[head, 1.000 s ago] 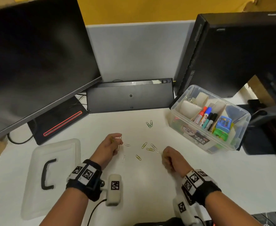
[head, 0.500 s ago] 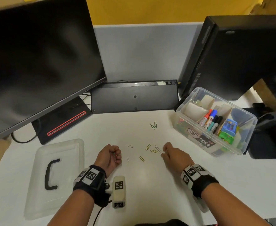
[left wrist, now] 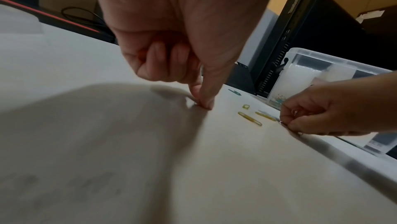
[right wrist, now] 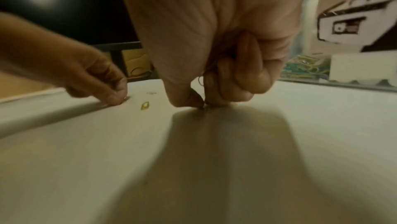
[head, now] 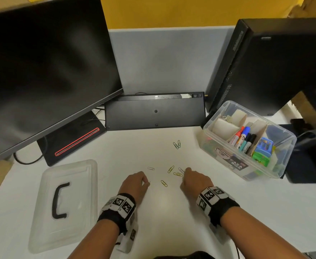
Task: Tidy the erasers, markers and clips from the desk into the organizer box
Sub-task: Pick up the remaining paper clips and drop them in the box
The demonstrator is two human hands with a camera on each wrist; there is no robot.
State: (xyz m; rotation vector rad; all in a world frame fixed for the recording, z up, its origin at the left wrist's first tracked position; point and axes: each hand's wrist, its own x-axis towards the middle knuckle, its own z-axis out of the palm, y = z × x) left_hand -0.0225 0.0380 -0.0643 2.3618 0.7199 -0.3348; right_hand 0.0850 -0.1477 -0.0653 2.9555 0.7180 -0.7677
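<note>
Several paper clips lie loose on the white desk: a yellow one (head: 164, 183) between my hands, two yellow ones (head: 170, 169), a silver one (head: 150, 168) and a green pair (head: 176, 144) farther back. My left hand (head: 148, 183) (left wrist: 201, 104) pinches a small silver clip against the desk with thumb and forefinger, the other fingers curled. My right hand (head: 184, 171) (right wrist: 204, 106) pinches another clip on the desk and keeps more clips in its curled fingers. The clear organizer box (head: 282, 136) at the right holds markers (head: 243, 137) and erasers (head: 262, 152).
The box's clear lid (head: 65, 202) with a black handle lies at the left. A monitor (head: 41, 71) stands behind it, a black keyboard (head: 154, 111) leans on the partition, and a PC tower (head: 265, 62) rises behind the box.
My left hand came down from a raised pinch to the desk surface. My right hand reached forward from a fist to the clips near the box.
</note>
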